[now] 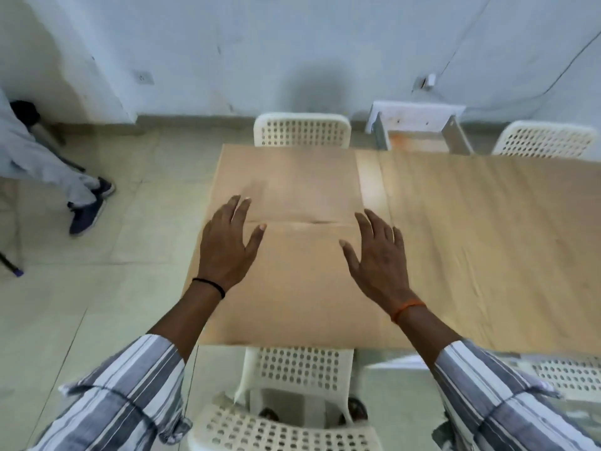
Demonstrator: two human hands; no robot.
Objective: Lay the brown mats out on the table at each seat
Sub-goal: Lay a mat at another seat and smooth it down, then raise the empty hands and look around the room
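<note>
Pale green floor tiles (97, 288) and a light wooden table (471, 239) fill what I see from the head camera. Nearest to me, at the bottom edge, sits a white perforated plastic chair (292, 385) tucked against the table's near side, with my striped grey-and-white sleeves (130, 385) reaching over it. Just past that, the near brown paper mat (292, 288) lies flat on the table's left end, in front of this seat. My left hand (227, 245) is spread, fingers straight, palm down over the mat's left part, a black band on its wrist; my right hand (377, 258) is likewise spread flat over the mat's right side, an orange thread round the wrist. I cannot tell whether the palms press the mat or float just above it. Beyond the fingertips, the far brown paper mat (292, 180) lies edge to edge with the near one, reaching the far side before another white perforated chair (302, 130). Off to the far left, a person's legs in grey trousers and dark shoes (87, 206) rest on the floor.
</note>
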